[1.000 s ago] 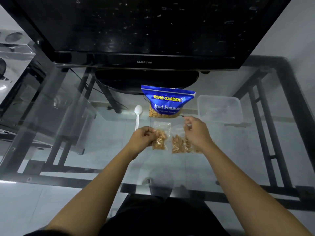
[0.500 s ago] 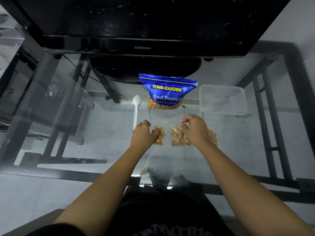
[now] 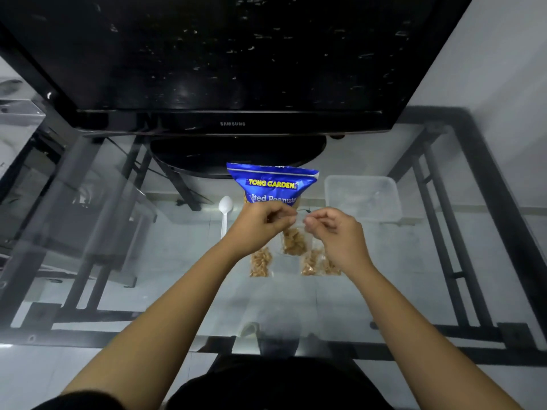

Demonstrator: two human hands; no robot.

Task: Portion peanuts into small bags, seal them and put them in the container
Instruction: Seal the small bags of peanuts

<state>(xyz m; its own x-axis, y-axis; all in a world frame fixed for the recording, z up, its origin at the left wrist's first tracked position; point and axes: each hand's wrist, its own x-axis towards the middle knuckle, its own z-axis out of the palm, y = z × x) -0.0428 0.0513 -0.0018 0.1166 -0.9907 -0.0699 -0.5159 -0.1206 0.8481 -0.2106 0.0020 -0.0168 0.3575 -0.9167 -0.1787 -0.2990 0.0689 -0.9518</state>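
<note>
while pinching top edge of small bag [image 3: 293,242] w/ both hands, left [image 3: 260,224] & right [image 3: 333,232], held up above glass table [image 3: 118,261]. two filled bags [image 3: 261,261] [image 3: 318,264] flat below. peanut pack [image 3: 273,184] behind, spoon [image 3: 225,214] left, container [image 3: 363,198] right.

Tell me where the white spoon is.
The white spoon lies on the glass table, just left of the blue peanut bag, beside the left hand.

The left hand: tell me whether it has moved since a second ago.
Yes. The left hand has risen off the table toward the blue peanut bag, now pinching the top of a small bag with the right hand.
</note>
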